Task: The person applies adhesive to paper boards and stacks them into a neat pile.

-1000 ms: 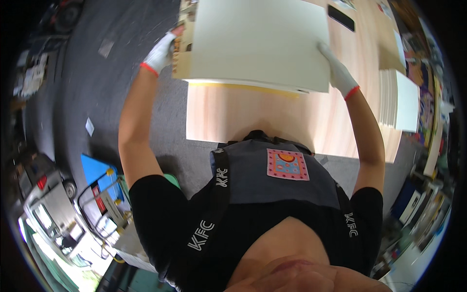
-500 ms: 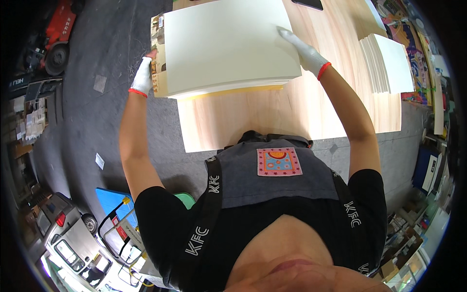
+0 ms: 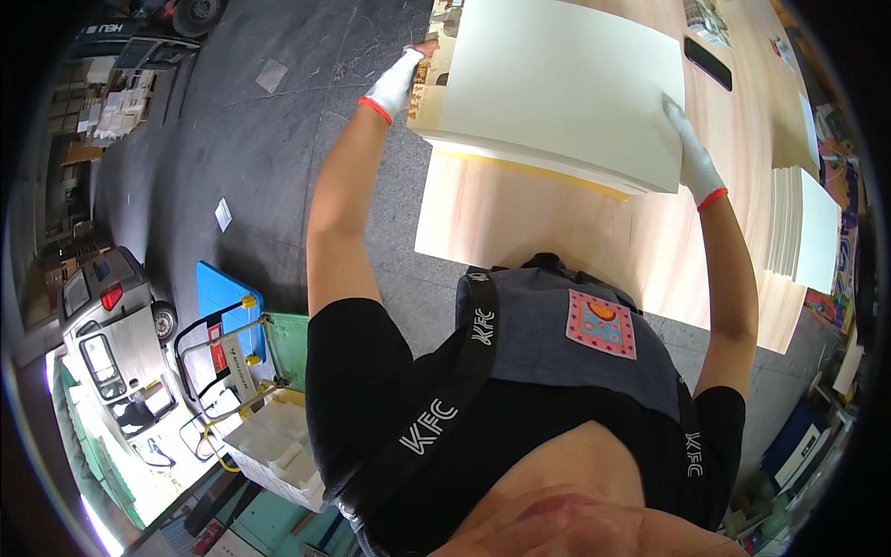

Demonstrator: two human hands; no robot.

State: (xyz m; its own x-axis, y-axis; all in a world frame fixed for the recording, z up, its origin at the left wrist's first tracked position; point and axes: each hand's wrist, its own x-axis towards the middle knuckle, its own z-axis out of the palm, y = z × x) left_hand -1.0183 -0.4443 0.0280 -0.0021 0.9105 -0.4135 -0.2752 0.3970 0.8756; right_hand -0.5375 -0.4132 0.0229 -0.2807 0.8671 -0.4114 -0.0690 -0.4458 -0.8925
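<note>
A thick stack of white sheets (image 3: pixel 566 93), wide and rectangular, lies on the light wood-grain table (image 3: pixel 520 213). Along its left side a strip of printed sheet (image 3: pixel 429 102) in cream and brown sticks out, and a thin yellow edge shows beneath the near side. My left hand (image 3: pixel 399 82), in a white glove with a red cuff and bare fingertips, grips the left edge at the printed strip. On the opposite edge my right hand (image 3: pixel 694 156), gloved likewise, has its thumb over the top; its other fingers are mostly hidden beside the stack.
A black phone (image 3: pixel 708 63) lies right of the stack. Farther right, a smaller fanned pile of white boards (image 3: pixel 803 227) sits at the table's edge. To my left are grey floor, a trolley with a blue panel (image 3: pixel 230 311), a parked vehicle (image 3: pixel 116 320) and part of a forklift (image 3: pixel 139 42).
The view has turned, so the stack, table and both hands appear farther right, and more of the trolley shows. Both hands stay at the stack's two sides.
</note>
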